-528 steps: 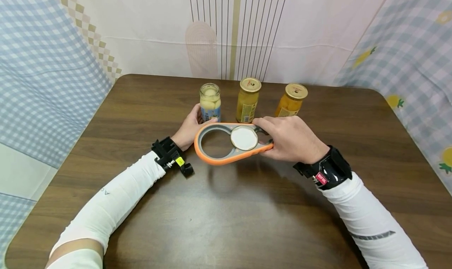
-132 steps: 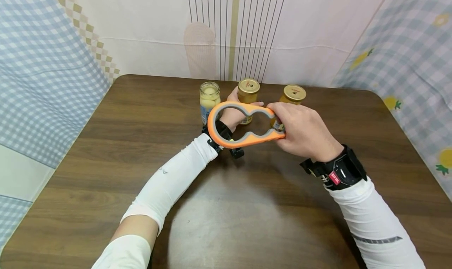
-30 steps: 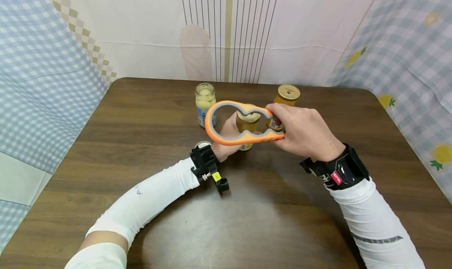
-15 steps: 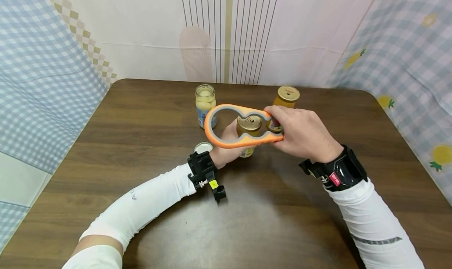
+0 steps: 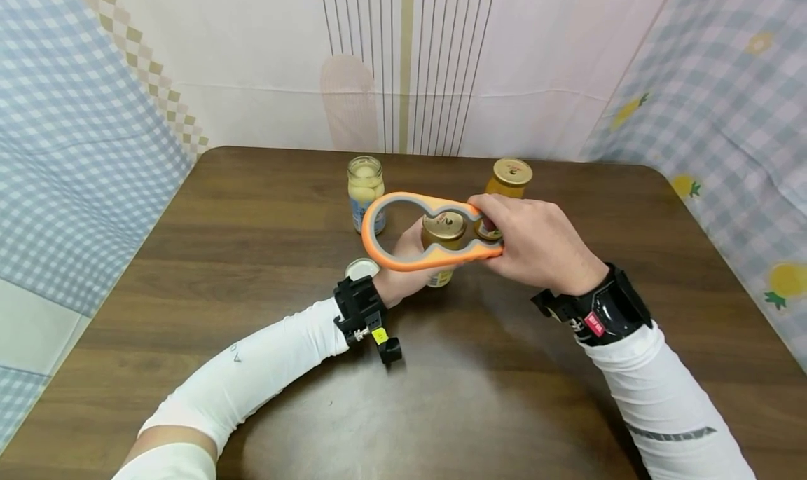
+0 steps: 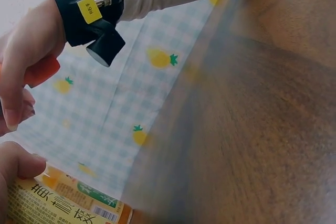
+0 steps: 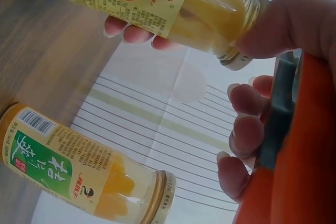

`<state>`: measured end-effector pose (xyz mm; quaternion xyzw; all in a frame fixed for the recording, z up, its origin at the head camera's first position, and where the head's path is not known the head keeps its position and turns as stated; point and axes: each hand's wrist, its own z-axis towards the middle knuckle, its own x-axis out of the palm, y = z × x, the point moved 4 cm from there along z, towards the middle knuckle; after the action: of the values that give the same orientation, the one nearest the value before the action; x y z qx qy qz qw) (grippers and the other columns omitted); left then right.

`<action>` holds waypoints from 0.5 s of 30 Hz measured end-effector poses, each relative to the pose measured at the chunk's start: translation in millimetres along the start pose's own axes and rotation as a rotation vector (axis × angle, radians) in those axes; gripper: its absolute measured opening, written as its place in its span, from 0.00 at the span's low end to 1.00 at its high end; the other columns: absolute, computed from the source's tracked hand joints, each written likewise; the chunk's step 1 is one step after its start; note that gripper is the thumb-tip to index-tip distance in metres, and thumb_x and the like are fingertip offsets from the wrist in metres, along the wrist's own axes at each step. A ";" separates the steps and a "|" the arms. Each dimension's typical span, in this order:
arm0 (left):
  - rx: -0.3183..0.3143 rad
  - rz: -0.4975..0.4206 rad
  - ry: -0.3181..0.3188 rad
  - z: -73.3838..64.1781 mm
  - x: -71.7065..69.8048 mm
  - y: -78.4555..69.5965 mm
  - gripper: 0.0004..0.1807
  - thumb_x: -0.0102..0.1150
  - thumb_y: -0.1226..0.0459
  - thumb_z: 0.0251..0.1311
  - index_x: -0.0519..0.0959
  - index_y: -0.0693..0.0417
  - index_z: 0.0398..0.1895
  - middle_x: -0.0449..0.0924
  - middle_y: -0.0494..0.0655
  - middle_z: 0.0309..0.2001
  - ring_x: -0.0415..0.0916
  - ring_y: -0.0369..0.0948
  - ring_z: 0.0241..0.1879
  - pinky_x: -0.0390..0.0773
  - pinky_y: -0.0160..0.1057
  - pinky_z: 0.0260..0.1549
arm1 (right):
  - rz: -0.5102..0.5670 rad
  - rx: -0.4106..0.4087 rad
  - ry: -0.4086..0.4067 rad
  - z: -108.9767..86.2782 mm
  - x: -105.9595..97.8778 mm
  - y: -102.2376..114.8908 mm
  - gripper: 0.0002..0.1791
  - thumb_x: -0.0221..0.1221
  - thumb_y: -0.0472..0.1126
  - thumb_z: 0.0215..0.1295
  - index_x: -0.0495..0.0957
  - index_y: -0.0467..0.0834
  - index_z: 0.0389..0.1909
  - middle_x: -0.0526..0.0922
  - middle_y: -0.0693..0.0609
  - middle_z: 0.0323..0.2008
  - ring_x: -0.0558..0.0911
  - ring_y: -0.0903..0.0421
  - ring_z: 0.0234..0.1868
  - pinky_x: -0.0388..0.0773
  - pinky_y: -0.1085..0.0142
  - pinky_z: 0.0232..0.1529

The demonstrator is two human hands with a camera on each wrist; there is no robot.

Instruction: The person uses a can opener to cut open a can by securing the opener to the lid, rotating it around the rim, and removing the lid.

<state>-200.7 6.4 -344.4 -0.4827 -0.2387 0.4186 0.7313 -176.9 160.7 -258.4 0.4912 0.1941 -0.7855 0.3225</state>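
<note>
My left hand (image 5: 403,280) grips a glass jar (image 5: 445,225) with a gold lid and a yellow label showing peaches; fingers and thumb wrap its body in the right wrist view. In my right hand (image 5: 539,245) is an orange and grey jar opener (image 5: 403,264), held by its handle ends. The opener's scalloped loop lies over the jar in the head view, and the gold lid shows through its gap. In the right wrist view, the right thumb (image 7: 273,30) overlaps the jar's lid end. The jar's lower part is partly hidden behind the opener and left hand.
Back left stands a lidless jar (image 5: 366,186) of pale round pieces. A second gold-lidded jar (image 5: 512,174), with orange segments and a green label (image 7: 44,148), stands back right, partly behind the right hand. A loose white-faced lid (image 5: 362,268) lies beside the left wrist on the wooden table (image 5: 271,207).
The left hand left the lidless jar for the middle jar and drew it nearer, under the opener. The lid earlier seen within the opener's loop is gone from it. The last half second shows little motion.
</note>
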 end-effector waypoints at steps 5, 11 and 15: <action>-0.115 -0.069 -0.046 -7.4 0.6 4.6 0.33 0.66 0.75 0.57 0.72 0.54 0.68 0.79 0.57 0.60 0.77 0.37 0.56 0.76 0.43 0.62 | 0.000 -0.018 -0.005 0.9 2.3 1.8 0.29 0.73 0.46 0.46 0.77 0.45 0.51 0.80 0.56 0.29 0.78 0.57 0.26 0.78 0.59 0.25; -0.202 -0.021 -0.085 -12.8 0.8 3.1 0.35 0.69 0.73 0.56 0.71 0.48 0.68 0.78 0.52 0.63 0.76 0.37 0.59 0.75 0.41 0.64 | -0.017 -0.028 -0.005 1.0 2.2 2.2 0.28 0.72 0.45 0.46 0.76 0.45 0.50 0.78 0.57 0.28 0.76 0.58 0.25 0.76 0.60 0.23; -0.187 -0.033 -0.072 -12.9 1.6 0.0 0.36 0.69 0.72 0.56 0.70 0.49 0.68 0.77 0.56 0.64 0.75 0.39 0.61 0.74 0.44 0.66 | -0.005 -0.021 0.001 1.0 1.7 2.1 0.29 0.72 0.44 0.46 0.76 0.44 0.51 0.79 0.56 0.28 0.77 0.58 0.26 0.76 0.59 0.24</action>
<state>-190.2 1.2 -349.9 -0.5297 -0.3108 0.3996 0.6806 -176.6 158.0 -259.4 0.4876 0.2038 -0.7841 0.3254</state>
